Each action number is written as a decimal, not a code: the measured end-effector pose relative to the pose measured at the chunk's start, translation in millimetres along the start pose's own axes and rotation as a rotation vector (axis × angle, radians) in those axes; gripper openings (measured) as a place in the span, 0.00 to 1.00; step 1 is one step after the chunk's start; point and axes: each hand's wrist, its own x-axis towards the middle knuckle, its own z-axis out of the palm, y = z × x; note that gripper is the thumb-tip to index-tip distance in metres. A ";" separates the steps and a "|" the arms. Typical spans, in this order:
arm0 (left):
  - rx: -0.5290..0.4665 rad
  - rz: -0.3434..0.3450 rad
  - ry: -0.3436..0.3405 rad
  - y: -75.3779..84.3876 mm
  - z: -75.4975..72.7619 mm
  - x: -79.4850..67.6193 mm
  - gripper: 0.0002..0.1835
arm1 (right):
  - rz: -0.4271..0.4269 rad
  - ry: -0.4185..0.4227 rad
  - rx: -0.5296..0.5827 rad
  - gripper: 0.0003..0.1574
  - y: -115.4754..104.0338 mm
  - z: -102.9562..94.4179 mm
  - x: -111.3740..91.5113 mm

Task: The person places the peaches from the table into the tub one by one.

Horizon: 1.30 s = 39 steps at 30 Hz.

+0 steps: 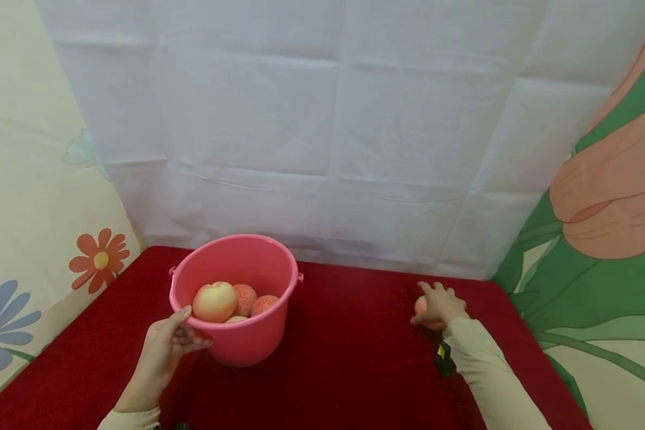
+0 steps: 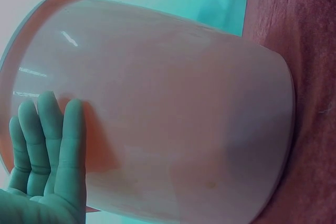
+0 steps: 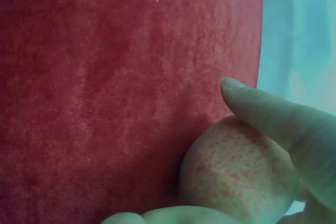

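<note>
A pink bucket (image 1: 247, 340) stands at the left of the red-covered table with several peaches (image 1: 215, 301) inside, yellow and speckled red. My left hand (image 1: 166, 346) holds its near-left rim, thumb over the edge and fingers against the outer wall. The left wrist view shows those fingers (image 2: 73, 150) lying nearly straight along the bucket's side. At the table's far right, my right hand (image 1: 443, 307) is around a single peach (image 3: 239, 174). In the right wrist view, the thumb lies along one side of this red-speckled peach and fingers show on the other; the palm is out of sight.
A red velvety cloth (image 1: 349, 358) covers the table. Behind it hangs a creased white sheet (image 1: 322, 149). Flower-printed panels (image 1: 32, 239) border the left, and a large leaf-and-flower print (image 1: 613, 239) borders the right. Bucket handle knobs (image 1: 300, 278) stick out at the rim.
</note>
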 end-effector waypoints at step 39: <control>0.004 0.015 -0.014 0.4 0.3 -0.8 0.25 | -0.102 0.150 0.003 0.36 10.9 -0.1 -0.5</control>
